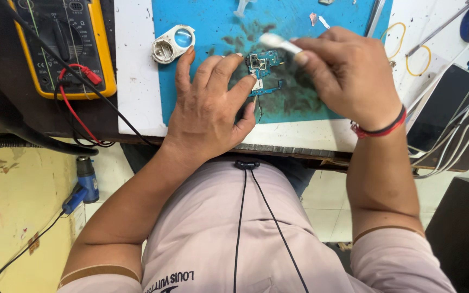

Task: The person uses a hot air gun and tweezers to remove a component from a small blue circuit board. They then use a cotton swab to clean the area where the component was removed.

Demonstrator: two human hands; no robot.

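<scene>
While a yellow meter (63,43) sits far left on the counter (137,81), a white loupe (173,43) lies on the blue mat (207,21). L hand (207,106), grip released, fingers spread, pins the board (263,73) mid-mat. R hand (348,76), grip clenched on a brush (279,43), holds it w/ tip just above the board. Phone (441,108) far right.

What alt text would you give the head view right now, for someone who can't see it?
A person's left hand pins a small blue circuit board on a blue mat, while the right hand holds a white swab over it. A yellow meter with red and black leads sits to the left, a phone to the right.
</scene>
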